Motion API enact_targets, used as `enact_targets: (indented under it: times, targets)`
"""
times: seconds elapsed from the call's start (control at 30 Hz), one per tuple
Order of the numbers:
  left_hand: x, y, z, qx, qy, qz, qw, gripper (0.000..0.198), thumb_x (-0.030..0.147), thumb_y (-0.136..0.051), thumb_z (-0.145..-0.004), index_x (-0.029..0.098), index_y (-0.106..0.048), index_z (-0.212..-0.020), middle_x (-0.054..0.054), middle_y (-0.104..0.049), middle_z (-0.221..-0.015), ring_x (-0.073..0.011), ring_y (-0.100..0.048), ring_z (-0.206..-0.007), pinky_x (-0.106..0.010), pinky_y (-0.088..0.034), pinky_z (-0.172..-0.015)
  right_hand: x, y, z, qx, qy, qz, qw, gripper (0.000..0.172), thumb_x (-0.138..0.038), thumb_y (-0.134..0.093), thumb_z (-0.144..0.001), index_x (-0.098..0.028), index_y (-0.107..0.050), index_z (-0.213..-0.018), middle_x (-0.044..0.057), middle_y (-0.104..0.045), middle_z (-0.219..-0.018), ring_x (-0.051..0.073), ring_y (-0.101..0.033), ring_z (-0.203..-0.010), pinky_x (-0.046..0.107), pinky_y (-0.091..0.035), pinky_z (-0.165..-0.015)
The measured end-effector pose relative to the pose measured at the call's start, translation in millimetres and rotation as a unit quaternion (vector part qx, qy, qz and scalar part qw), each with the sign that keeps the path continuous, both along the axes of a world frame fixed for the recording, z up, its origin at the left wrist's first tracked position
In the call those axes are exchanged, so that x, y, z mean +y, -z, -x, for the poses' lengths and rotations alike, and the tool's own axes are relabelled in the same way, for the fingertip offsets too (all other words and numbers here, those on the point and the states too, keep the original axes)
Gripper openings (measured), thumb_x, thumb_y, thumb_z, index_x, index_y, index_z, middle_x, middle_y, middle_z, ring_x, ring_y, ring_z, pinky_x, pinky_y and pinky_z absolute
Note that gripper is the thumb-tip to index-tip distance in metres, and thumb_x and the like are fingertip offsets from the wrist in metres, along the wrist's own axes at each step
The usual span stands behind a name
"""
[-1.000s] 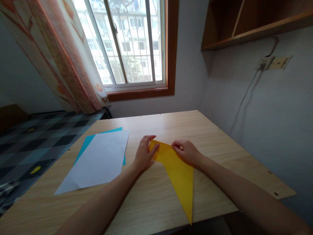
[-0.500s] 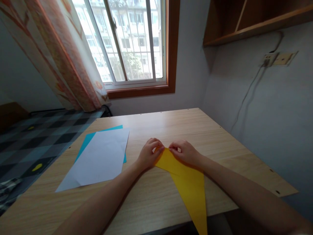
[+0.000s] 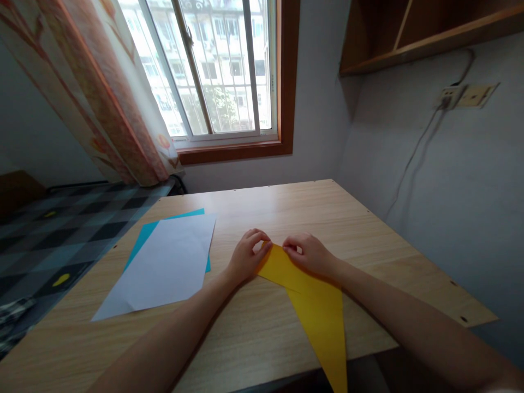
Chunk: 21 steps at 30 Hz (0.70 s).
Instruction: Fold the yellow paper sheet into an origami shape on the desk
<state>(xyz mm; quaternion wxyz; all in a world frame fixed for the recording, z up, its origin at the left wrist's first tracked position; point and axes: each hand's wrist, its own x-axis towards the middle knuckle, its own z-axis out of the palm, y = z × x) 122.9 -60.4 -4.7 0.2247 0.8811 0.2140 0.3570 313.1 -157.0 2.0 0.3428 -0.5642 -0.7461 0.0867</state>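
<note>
A folded yellow paper (image 3: 315, 311) lies on the wooden table (image 3: 262, 207) as a long triangle, its tip hanging past the near edge. My left hand (image 3: 245, 256) pinches the paper's far left corner with curled fingers. My right hand (image 3: 309, 255) pinches the same far edge just to the right, fingers closed on it. The two hands are almost touching.
A white sheet (image 3: 164, 267) lies over a teal sheet (image 3: 143, 240) on the table's left. A bed with a checked cover (image 3: 53, 234) stands to the left, a window (image 3: 213, 71) and curtain (image 3: 102, 93) behind, a wall shelf (image 3: 413, 33) and socket (image 3: 466, 95) at right.
The yellow paper has swung so its long tip points further right and past the near edge. My hands have drawn together at its far corner and closed on it.
</note>
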Motion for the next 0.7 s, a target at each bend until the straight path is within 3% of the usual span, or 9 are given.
enact_targets:
  times: [0.13, 0.53, 0.7]
  targets:
    - [3, 1.8, -1, -0.011, -0.014, 0.01, 1.0, 0.024, 0.031, -0.046, -0.094, 0.02, -0.061, -0.078, -0.005, -0.063, -0.086, -0.0194, -0.058, -0.088, -0.033, -0.048, -0.081, 1, 0.9, -1, 0.003, 0.004, 0.0, 1.0, 0.018, -0.014, -0.051, -0.083, -0.018, -0.066, -0.075, 0.001, -0.065, -0.067, 0.012, -0.054, -0.062, 0.024, -0.035, -0.061]
    - [38, 12.8, 10, -0.094, -0.186, 0.074, 0.975, 0.03, 0.042, -0.051, -0.088, 0.019, -0.065, -0.075, -0.004, -0.064, -0.078, -0.0197, -0.06, -0.077, -0.03, -0.047, -0.066, 9, 7.1, -24, -0.01, 0.049, 0.035, 0.998, 0.018, -0.015, -0.051, -0.082, -0.017, -0.068, -0.077, 0.002, -0.066, -0.071, 0.013, -0.054, -0.064, 0.023, -0.033, -0.058]
    - [50, 16.1, 15, -0.142, -0.232, 0.106, 0.956, 0.03, 0.045, -0.052, -0.085, 0.018, -0.064, -0.079, -0.005, -0.064, -0.081, -0.0202, -0.061, -0.079, -0.03, -0.048, -0.069, 10, 8.1, -29, 0.002, 0.065, 0.039, 0.997, 0.017, -0.017, -0.051, -0.082, -0.017, -0.067, -0.076, 0.003, -0.067, -0.072, 0.013, -0.055, -0.064, 0.023, -0.032, -0.057]
